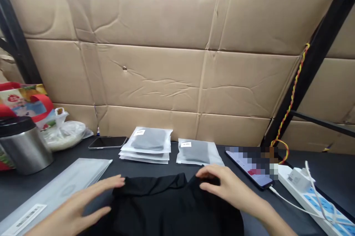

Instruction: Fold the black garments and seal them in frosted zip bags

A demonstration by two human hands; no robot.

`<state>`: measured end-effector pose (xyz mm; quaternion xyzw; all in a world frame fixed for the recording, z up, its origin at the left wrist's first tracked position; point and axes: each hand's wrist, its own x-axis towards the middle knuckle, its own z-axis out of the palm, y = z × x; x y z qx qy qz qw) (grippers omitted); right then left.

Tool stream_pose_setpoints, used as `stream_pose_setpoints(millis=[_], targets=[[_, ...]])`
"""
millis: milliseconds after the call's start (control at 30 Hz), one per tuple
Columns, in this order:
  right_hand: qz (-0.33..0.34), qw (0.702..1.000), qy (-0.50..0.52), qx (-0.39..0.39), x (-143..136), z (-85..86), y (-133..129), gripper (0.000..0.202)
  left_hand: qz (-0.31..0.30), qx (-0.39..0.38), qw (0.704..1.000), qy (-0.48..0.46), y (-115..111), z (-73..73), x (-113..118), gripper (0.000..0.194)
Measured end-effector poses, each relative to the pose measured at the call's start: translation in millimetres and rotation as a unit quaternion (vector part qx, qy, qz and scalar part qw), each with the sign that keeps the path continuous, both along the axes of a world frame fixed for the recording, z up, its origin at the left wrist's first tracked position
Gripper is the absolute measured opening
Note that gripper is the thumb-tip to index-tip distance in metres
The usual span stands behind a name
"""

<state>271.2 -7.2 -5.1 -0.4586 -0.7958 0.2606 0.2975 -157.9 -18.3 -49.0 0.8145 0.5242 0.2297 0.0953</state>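
A black cloth garment (172, 210) lies on the dark table in front of me, its far edge folded and wrinkled. My left hand (85, 202) is open at the garment's left side. Its index fingertip touches the far left corner, and the thumb is well apart from it. At the far right corner, my right hand (224, 186) has curled fingers and thumb around a raised bit of the cloth. To the left, partly behind my left hand, lies a flat frosted plastic bag (74, 177) with a barcode label.
Beyond the garment are a stack of frosted packets (151, 141) and a single packet (196, 152). A phone (108, 142), steel mug (26, 147) and plastic bag (66, 132) stand left. Right are a charging phone (249, 169) and power strip (313, 199). Cardboard (155, 69) walls the back.
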Motion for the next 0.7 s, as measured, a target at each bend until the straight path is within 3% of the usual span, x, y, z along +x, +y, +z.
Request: stream_pose_setpoints(millis=[100, 200, 267, 367, 500, 600, 700], targets=[[0.034, 0.996, -0.056, 0.068, -25.5, -12.6, 12.2, 0.034, -0.049, -0.022, 0.999, 0.001, 25.7, 9.0, 5.5, 0.044], [0.029, 0.993, -0.085, 0.082, -42.7, -24.7, 21.9, 0.018, -0.053, -0.032, 0.998, -0.033, 41.6, 6.2, 14.9, 0.027], [0.004, 0.993, -0.084, 0.081, -48.9, -31.1, 30.3, 0.010, -0.028, -0.040, 0.997, -0.058, 50.5, 6.1, 19.7, 0.024], [-0.041, 0.994, -0.071, 0.078, -52.5, -33.6, 42.4, 0.026, 0.031, -0.035, 0.995, -0.085, 63.1, 7.2, 25.1, 0.037], [-0.100, 0.987, -0.060, 0.114, -54.0, -26.7, 40.4, 0.026, 0.082, 0.028, 0.993, -0.080, 63.4, -0.6, 34.2, 0.045], [-0.021, 0.983, -0.097, 0.155, -55.9, -27.6, 25.5, 0.027, 0.016, 0.082, 0.996, 0.018, 47.9, -11.8, 41.2, 0.040], [0.046, 0.974, -0.151, 0.161, -55.8, -36.1, 15.6, 0.031, -0.068, 0.071, 0.988, 0.122, 33.7, -21.6, 44.5, 0.049]])
